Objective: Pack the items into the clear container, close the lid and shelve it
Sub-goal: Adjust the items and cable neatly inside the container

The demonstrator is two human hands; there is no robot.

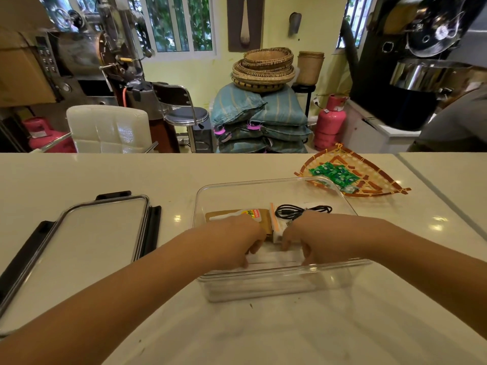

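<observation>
The clear container [279,284] stands open on the white counter in front of me. Inside it lie a brown card with a glue bottle [237,215], a coiled black cable [303,209] and a white block with an orange strip [277,229]. Both my hands reach into the container's near half. My left hand [234,238] and my right hand [312,237] grip the two ends of a flat white pack [274,258] resting on the container floor, fingers curled down onto it. The lid [100,233], clear with black clasps, lies flat to the left.
A woven fan-shaped tray [374,184] with several green sachets [334,175] sits behind the container on the right. A seam [432,191] splits the counter at the far right. Beyond the counter's far edge stand chairs, sacks, baskets and gas cylinders.
</observation>
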